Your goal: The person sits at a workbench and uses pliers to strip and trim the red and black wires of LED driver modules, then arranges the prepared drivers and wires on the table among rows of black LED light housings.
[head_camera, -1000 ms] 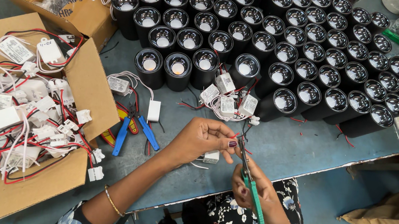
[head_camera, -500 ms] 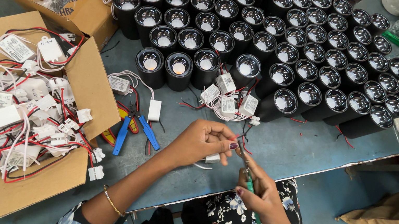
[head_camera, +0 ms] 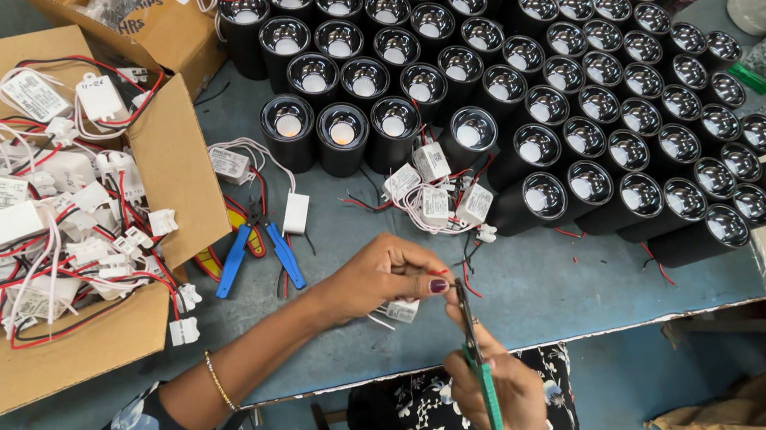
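Green-handled cutter [head_camera: 481,371] gripped in right hand [head_camera: 503,390], left hand [head_camera: 384,276] pinching wire [head_camera: 440,272]

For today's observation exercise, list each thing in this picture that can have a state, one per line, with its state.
Left hand: pinching a thin wire.
Right hand: holding the green-handled cutter.
Green-handled cutter: tip at the wire.
Blue-handled pliers: lying on the table, handles spread.
Big cardboard box: open, full of white drivers.
Black lamp housings: standing upright, in rows.

Assembly workshop: rows of black lamp housings [head_camera: 562,100], boxed drivers [head_camera: 8,220].
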{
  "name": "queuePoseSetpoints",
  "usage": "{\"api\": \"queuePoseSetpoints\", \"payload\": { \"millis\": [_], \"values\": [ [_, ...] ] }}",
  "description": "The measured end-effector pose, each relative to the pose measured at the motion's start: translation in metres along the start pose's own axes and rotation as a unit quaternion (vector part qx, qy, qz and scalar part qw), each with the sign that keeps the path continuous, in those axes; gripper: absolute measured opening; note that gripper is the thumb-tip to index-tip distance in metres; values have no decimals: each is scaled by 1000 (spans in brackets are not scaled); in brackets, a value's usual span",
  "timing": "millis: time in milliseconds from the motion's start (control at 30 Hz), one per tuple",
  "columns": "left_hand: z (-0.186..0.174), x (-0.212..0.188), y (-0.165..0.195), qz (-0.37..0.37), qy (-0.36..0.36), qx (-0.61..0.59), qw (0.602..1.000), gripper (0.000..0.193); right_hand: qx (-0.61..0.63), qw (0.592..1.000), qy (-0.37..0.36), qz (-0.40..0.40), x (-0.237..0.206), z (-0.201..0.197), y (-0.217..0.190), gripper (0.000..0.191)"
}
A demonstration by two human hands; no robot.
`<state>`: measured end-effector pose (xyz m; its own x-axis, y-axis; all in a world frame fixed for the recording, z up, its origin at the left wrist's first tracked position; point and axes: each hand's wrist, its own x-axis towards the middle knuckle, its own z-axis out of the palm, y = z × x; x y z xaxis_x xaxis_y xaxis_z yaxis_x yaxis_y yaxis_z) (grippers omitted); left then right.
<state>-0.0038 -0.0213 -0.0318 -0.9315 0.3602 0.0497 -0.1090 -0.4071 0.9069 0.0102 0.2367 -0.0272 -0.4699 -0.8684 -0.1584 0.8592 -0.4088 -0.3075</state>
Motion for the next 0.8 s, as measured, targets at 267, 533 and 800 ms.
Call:
{"api": "queuePoseSetpoints", "payload": {
  "millis": [267, 533, 800],
  "values": [
    [1, -7, 9, 41, 2, -43, 998, 27, 233, 957, -165, -57, 0, -40, 12, 67],
    [-1, 4, 13, -8, 47, 27, 998, 31, -308, 923, 186, -140, -3, 0, -19, 71],
    [0, 3, 12, -38, 24, 17, 999, 24, -426, 891, 147, -54, 6, 45, -6, 92]
  ]
}}
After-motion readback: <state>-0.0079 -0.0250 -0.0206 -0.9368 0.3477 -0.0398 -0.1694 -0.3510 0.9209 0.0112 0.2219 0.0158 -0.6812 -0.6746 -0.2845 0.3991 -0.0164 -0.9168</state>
